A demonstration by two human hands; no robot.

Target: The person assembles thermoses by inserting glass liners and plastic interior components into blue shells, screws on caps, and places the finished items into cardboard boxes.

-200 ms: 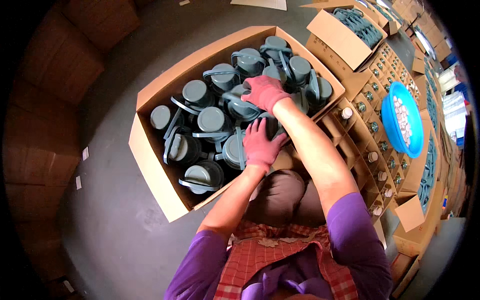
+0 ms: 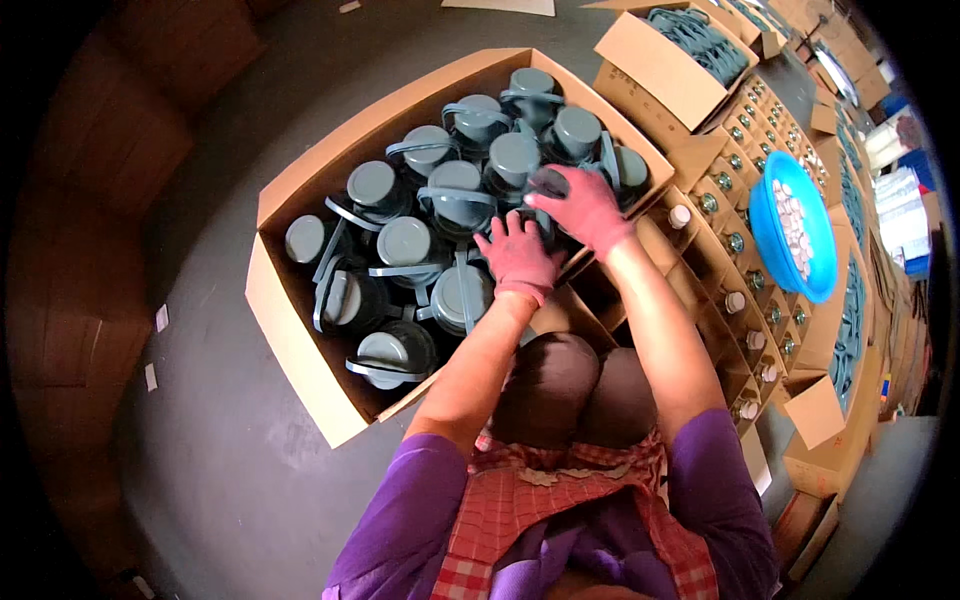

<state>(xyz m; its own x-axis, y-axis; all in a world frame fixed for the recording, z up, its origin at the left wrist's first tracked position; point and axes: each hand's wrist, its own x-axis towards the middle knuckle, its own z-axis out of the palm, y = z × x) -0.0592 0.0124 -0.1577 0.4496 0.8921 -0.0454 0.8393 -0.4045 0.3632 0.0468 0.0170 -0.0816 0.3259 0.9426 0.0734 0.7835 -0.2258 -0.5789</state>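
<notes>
Both my hands wear reddish-pink gloves and are over a cardboard box (image 2: 300, 395) packed with grey-green round plastic containers (image 2: 404, 241) with band-like handles. My left hand (image 2: 522, 258) has its fingers spread over a container near the box's near edge; the hand hides most of what lies under it. To its right, my right hand (image 2: 583, 205) is curled, with a dark patch inside the fingers; I cannot make out whether that is an object or the glove. It partly covers containers at the box's right side. A grey-green container (image 2: 515, 160) stands just beyond it.
On the right, a divided carton (image 2: 700, 262) holds bottles, some with white caps. A blue basin (image 2: 822, 255) of whitish caps sits on top of it. Another carton (image 2: 660, 75) of grey-green parts is behind. Stacked boxes (image 2: 90, 250) line the left side.
My right hand has moved right and nearer, off a container in the middle of the box. That container now shows upright. My left hand stays over the near side, and the view has shifted slightly.
</notes>
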